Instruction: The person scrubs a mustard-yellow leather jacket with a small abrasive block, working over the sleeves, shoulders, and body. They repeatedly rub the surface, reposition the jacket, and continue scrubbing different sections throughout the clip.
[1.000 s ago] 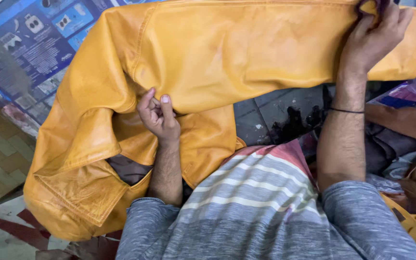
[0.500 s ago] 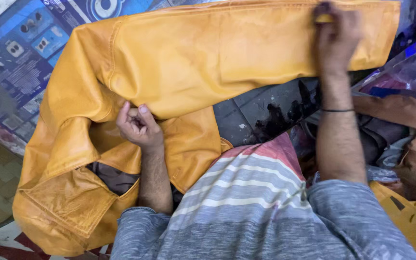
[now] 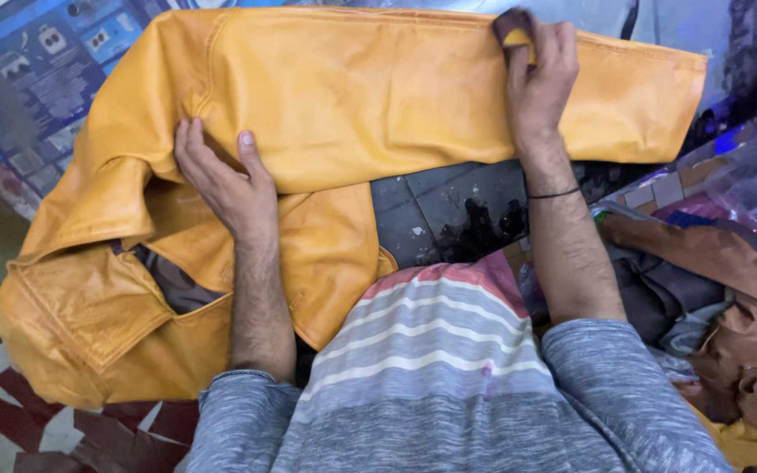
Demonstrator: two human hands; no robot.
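Note:
A mustard-yellow leather jacket point(image 3: 335, 96) lies spread in front of me, one sleeve stretched out to the right and the body bunched at the lower left. My left hand point(image 3: 221, 184) rests flat on the jacket where the sleeve meets the body, fingers apart and thumb on the sleeve's lower edge. My right hand point(image 3: 536, 74) presses on the sleeve's upper edge, closed around a small dark pad point(image 3: 512, 24) with a bit of yellow showing. A thin black band circles my right wrist. My grey, white and red striped shirt fills the bottom of the view.
Below the sleeve a dark tiled floor point(image 3: 431, 206) shows a black stain point(image 3: 479, 229). A blue printed sheet point(image 3: 37, 74) lies at the upper left. Brown leather pieces point(image 3: 703, 254), dark cloth and a clear plastic bag point(image 3: 751, 180) are piled on the right.
My right hand has slid left along the sleeve with the pad. My left hand has uncurled from a loose fist and moved up to the base of the sleeve.

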